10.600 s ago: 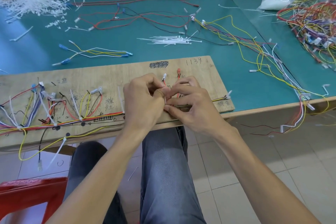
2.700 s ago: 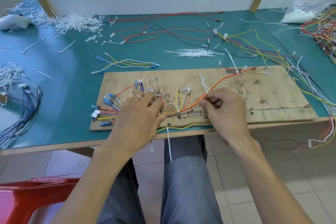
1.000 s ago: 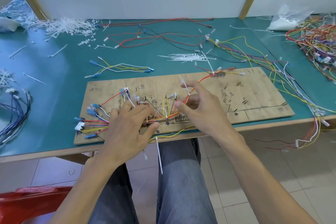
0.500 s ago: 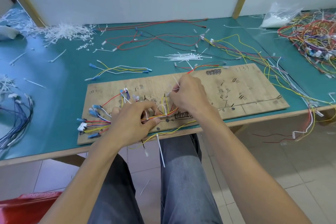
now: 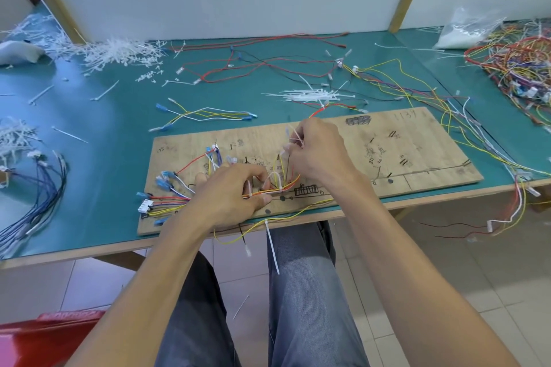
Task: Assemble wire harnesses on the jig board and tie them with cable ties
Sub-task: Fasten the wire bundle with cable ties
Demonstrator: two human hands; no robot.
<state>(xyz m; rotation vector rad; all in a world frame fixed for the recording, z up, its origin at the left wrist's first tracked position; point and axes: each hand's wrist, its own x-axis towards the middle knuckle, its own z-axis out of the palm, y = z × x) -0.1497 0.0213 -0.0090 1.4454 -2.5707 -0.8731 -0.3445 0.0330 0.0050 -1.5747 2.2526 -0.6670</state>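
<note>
Gently now: low in the middle of the frame, pinch the wire bundle (image 5: 286,188) with the left hand (image 5: 235,197), as shown, flat on the jig board (image 5: 417,158). Just above, pull the white cable tie (image 5: 275,179) snug with the right hand (image 5: 319,152), pinching its tail. Hard to see the tie's lock behind curled fingers. Cannot tell which pegs hold the wires. Farther up, spare ties (image 5: 310,95) for later.

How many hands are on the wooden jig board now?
2. The left hand grips the wire bundle, nearer the person; the right hand pinches a cable tie farther back.
</note>
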